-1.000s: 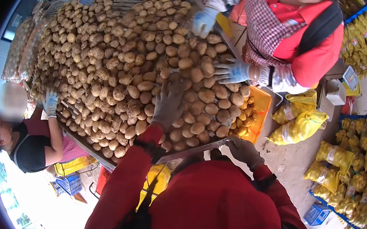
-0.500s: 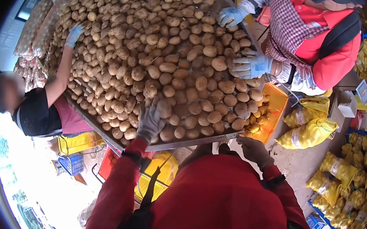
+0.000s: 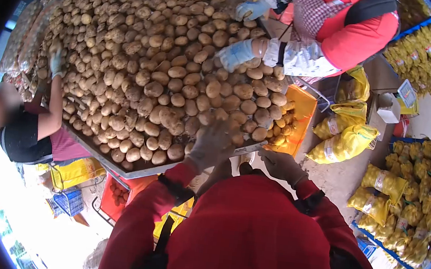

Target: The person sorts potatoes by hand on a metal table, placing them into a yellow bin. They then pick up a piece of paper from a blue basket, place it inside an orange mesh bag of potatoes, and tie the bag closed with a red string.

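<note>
My left hand (image 3: 213, 144), in a grey glove, reaches over the near edge of a sloping table heaped with potatoes (image 3: 177, 73). Its fingers are stretched out on the potatoes and blurred at the tips. Near the table's front corner, my right hand (image 3: 284, 168), gloved too, has its fingers closed on the metal rim (image 3: 248, 149). Just beyond that corner, smaller potatoes lie in an orange chute (image 3: 301, 117).
A co-worker's blue-gloved hands (image 3: 236, 54) are at the far right side; another person's gloved hand (image 3: 56, 62) is at the left. Filled yellow sacks (image 3: 343, 142) stand on the right, more on a pallet (image 3: 408, 197). A red crate (image 3: 117, 192) sits below the table.
My left hand has slid right across the potatoes towards the front corner. My right hand stays at the rim. The co-worker's near hand has reached further in over the potatoes. The view has shifted.
</note>
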The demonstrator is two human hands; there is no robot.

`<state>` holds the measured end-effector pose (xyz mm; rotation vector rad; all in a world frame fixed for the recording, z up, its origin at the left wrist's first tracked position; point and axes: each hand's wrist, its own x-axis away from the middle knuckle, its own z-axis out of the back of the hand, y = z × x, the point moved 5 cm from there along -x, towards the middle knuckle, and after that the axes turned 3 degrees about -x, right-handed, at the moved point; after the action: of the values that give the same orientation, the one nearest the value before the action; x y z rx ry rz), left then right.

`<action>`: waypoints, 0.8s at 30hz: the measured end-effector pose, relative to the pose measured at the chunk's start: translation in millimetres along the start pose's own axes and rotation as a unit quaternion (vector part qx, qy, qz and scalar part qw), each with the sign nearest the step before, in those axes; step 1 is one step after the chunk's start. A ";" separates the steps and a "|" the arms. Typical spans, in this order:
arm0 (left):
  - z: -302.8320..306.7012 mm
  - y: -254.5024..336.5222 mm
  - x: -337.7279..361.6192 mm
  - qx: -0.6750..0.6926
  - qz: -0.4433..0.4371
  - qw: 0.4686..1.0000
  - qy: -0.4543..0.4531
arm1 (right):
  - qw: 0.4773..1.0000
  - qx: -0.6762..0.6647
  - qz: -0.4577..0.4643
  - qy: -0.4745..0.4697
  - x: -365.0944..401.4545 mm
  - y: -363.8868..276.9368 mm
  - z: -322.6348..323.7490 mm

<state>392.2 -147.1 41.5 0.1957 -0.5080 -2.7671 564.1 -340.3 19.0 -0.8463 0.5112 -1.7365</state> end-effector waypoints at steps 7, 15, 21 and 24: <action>-68.2 46.0 -32.9 0.085 -0.120 0.989 -0.021 | 0.989 0.014 -0.146 -0.002 52.0 27.6 10.3; -85.4 91.8 -82.8 0.035 -0.220 0.973 0.056 | 0.990 -0.036 -0.133 0.006 65.4 27.2 2.0; -40.4 30.6 -28.0 0.044 -0.114 0.992 0.020 | 0.987 0.033 -0.160 0.006 59.7 29.5 17.2; 29.2 -28.4 32.3 -0.027 0.124 0.992 -0.009 | 0.988 0.001 -0.151 0.018 55.5 39.4 16.1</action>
<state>348.2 -123.2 55.8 0.0895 -0.4288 -2.5391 592.5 -404.2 17.9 -0.9292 0.4212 -2.0305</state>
